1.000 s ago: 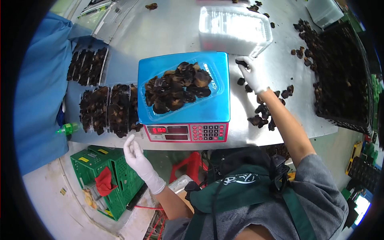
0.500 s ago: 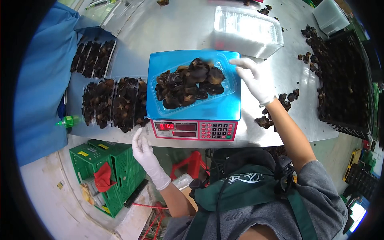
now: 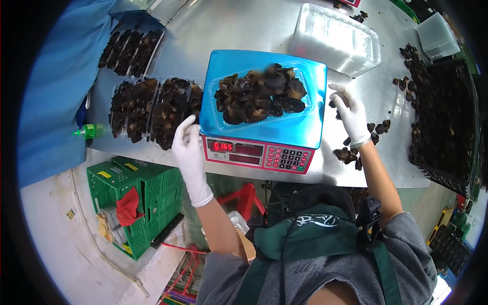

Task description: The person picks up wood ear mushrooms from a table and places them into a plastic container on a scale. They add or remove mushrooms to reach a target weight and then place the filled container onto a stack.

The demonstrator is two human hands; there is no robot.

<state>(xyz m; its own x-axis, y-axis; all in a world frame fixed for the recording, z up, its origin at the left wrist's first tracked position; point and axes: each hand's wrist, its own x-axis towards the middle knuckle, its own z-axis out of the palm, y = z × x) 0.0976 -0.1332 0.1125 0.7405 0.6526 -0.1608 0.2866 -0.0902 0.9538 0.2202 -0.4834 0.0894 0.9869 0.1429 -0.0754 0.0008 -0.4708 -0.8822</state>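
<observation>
A scale with a blue top and a red front panel stands on the metal table, its display reading 0.165. On it lies a clear plastic tray filled with dark brown pieces that look like wood ear mushrooms. My left hand, in a white glove, is beside the scale's front left corner, fingers loosely bent and nothing visible in them. To the right of the scale, my gloved right hand has its thumb and fingers apart and holds nothing.
Filled trays stand in rows left of the scale. A stack of clear trays is behind it. Loose mushroom pieces and a black crate are on the right. Green crates sit below the table's left edge.
My right hand has moved away from the tray's right end to beside the scale. My left hand has risen toward the scale's corner. The display went from 0.160 to 0.165.
</observation>
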